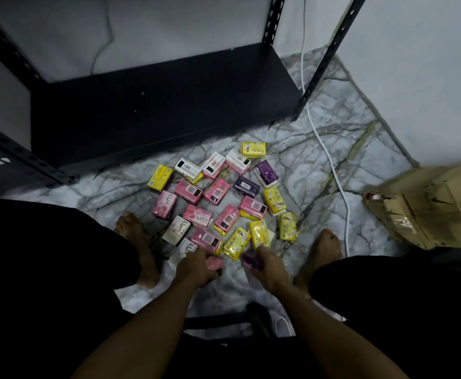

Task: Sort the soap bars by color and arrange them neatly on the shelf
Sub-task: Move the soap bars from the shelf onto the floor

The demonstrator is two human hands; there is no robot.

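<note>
Both arms reach down between bare feet: the left hand (196, 265) curls its fingers round a pink soap bar (214, 263), the right hand (267, 266) grips a purple soap bar (252, 260). The soap pile (218, 198) lies scattered on the marble floor (319, 149) before the black shelf (155, 105), a white cable (330, 160) and cardboard box (432, 206) to its right. Loose in it I count two purple bars; the pink, yellow and white overlap too much to count.

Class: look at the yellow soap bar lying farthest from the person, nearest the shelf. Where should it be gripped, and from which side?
Grip the yellow soap bar from above, fingers across its two long edges. It lies flat on the floor at the pile's far corner, its far and right sides free, so a top pinch probably disturbs nothing.
</note>
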